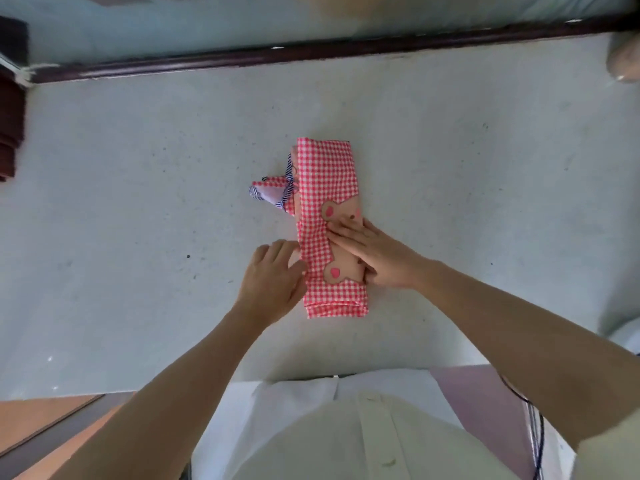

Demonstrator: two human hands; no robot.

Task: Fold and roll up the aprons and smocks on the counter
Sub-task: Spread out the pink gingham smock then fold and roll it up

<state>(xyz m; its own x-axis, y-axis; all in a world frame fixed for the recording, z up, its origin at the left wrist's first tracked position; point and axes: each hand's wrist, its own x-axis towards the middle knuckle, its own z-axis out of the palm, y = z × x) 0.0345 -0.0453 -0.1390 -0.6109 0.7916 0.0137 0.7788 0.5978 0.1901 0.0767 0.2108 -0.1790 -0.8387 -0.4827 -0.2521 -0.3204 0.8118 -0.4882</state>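
A pink-and-white checked apron (327,174) lies folded into a long narrow strip in the middle of the pale counter (138,202), running away from me. It carries a peach bear patch near its close end. A small flap with blue-striped trim (268,194) sticks out from its left side. My right hand (374,252) presses flat on the bear patch with straight fingers. My left hand (273,278) rests against the strip's left edge near the close end, fingers relaxed and gripping nothing.
A dark sill (311,53) runs along the counter's far edge under a window. Dark red folded cloth (10,126) sits at the far left. A pale round object (623,64) shows at the far right corner. Lilac fabric with a striped cord (485,396) lies near the front edge.
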